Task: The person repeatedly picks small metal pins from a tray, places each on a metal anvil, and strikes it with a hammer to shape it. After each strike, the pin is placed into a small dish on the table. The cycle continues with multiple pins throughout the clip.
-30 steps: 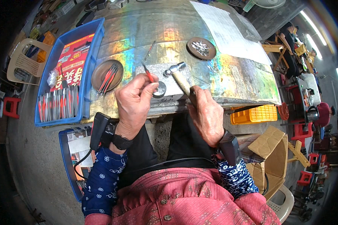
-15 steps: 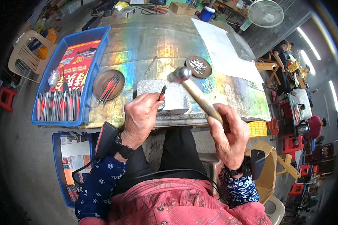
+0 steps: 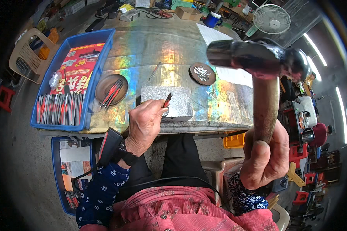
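My left hand (image 3: 145,125) pinches a small red-handled tool (image 3: 167,100) against a grey stone block (image 3: 166,101) at the table's near edge. A small metal ring sits under the tool's tip. My right hand (image 3: 265,157) grips the wooden handle of a hammer (image 3: 263,61), raised high and close to the camera, its dark steel head well above the block and to its right.
A brown dish (image 3: 111,88) with red-handled tools lies left of the block. A second dish (image 3: 202,74) with small metal bits sits behind it. A blue tray (image 3: 100,50) of packed tools stands at left. White paper (image 3: 219,38), a fan (image 3: 272,18) and an iridescent tabletop (image 3: 169,46) lie beyond.
The hammer has swung up from the block toward the camera in my right hand. My left hand has stayed on the block with the red-handled tool.
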Tool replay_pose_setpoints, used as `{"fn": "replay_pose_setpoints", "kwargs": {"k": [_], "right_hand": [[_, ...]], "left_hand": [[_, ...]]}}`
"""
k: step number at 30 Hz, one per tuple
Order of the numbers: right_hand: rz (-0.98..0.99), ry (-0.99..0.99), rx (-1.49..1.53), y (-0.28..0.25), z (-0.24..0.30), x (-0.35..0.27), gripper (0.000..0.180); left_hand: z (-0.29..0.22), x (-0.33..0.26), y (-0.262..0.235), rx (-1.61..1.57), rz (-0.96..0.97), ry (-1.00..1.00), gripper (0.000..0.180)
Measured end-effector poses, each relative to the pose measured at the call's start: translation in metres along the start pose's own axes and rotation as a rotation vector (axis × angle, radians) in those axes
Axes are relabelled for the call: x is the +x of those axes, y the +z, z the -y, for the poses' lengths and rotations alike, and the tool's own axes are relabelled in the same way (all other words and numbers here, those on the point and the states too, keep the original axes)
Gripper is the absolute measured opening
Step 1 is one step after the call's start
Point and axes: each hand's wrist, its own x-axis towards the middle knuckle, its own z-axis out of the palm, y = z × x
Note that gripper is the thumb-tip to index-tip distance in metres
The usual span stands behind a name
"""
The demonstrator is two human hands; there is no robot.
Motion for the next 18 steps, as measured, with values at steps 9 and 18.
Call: {"fn": "replay_pose_setpoints", "kwargs": {"k": [9,18], "right_hand": [[0.315,0.075,-0.17,0.006,-0.018,0.004,0.027],[-0.046,-0.055,-0.041,0.001,0.007,0.011,0.037]], "left_hand": [[0.001,-0.001,-0.001,0.027,0.014,-0.015,0.012],[0.002,-0.001,0.0,-0.004,0.0,-0.011,0.012]]}}
